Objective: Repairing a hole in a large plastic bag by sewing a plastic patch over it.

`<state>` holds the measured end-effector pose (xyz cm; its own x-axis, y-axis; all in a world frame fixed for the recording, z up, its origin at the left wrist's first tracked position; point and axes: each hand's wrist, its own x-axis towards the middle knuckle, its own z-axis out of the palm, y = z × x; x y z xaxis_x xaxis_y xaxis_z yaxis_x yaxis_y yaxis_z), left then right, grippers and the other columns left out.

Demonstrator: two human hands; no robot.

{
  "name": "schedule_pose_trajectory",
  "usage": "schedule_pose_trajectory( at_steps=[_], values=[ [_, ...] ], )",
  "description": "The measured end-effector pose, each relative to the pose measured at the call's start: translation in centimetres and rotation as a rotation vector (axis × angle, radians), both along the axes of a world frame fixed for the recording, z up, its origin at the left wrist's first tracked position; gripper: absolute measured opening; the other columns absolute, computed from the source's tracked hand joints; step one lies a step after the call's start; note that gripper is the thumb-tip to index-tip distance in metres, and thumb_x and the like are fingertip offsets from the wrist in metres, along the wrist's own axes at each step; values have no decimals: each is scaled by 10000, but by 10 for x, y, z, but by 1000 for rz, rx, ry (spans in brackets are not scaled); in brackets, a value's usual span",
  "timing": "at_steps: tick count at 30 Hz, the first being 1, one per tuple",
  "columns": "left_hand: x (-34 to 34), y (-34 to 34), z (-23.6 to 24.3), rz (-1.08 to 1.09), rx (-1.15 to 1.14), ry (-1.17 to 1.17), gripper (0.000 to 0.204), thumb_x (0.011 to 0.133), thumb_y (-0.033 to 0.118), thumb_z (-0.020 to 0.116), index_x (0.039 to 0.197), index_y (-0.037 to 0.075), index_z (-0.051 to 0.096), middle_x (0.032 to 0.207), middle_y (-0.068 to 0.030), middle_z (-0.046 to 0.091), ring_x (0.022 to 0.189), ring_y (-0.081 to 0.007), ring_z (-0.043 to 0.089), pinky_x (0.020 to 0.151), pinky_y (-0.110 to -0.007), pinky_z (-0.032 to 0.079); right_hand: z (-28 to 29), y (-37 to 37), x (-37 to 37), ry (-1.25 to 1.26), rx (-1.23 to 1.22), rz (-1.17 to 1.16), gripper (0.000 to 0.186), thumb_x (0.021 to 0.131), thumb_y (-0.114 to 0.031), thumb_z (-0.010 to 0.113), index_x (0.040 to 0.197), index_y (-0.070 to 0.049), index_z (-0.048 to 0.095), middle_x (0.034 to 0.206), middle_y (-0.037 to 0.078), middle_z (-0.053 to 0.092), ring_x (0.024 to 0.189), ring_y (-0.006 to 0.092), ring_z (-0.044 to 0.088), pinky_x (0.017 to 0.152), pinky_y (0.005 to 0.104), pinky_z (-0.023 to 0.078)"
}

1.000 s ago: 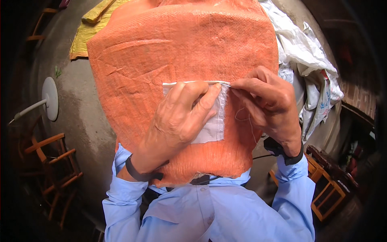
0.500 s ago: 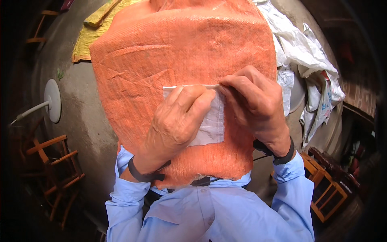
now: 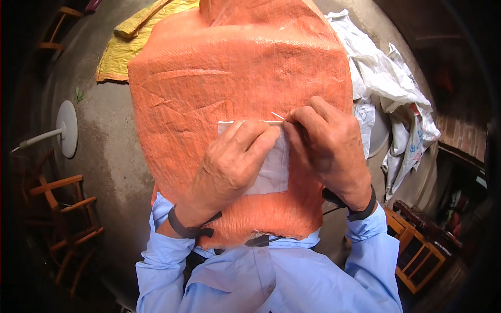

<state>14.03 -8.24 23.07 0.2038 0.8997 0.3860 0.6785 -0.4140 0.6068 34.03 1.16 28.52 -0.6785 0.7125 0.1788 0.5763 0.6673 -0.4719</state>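
Observation:
A large orange woven sack is spread over my lap. On it lies a white cloth patch, its top edge straight and slightly raised, like a fold. My left hand is closed over that edge, thumb and fingers pressed together on the patch and covering its left part. At the patch's upper right corner my right hand makes a pinch. A thin white needle-like sliver slants up and left from those fingertips; whether it is needle or thread I cannot tell. The right fingertips hide the corner itself.
Crumpled white sacks lie at the right, a folded yellow sack at the far left. A white round disc on a rod stands left. Wooden chairs are at the left, and a wooden stool-like frame at the lower right.
The sliver now shows above the right fingertips, where none stood out before. Both hands and the patch sit slightly lower in the picture. The left hand keeps its hold.

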Motion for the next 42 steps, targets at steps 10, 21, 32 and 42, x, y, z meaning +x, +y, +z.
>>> schedule_pose_trajectory(
  at_steps=[10,21,32,42],
  values=[
    [5,4,13,52,-33,-48,327,946,-2,749,1269,2,700,1095,-193,714,1001,-391,723,860,-467,593,6,1,-6,98,-66,-148,141,851,-56,858,871,-21,723,795,177,691,742,381,714,678,466,578],
    [15,-5,3,152,-87,-94,196,961,44,746,1144,25,679,1010,-205,672,907,-433,711,770,-496,587,-10,-16,3,44,-206,-208,160,931,-206,823,926,-54,773,906,206,757,855,425,751,790,508,589],
    [14,29,12,253,41,-53,177,920,46,822,1042,61,694,946,-124,659,755,-358,698,629,-441,557,-9,2,-6,176,-227,-249,118,890,-67,848,905,1,753,862,217,745,793,414,753,702,477,588],
    [23,18,15,322,-17,-34,170,892,58,868,1027,90,771,910,-75,672,716,-283,721,615,-406,571,-5,-9,21,274,-315,-158,109,910,-15,843,996,-8,777,833,124,697,677,257,674,624,371,527]
  ],
)
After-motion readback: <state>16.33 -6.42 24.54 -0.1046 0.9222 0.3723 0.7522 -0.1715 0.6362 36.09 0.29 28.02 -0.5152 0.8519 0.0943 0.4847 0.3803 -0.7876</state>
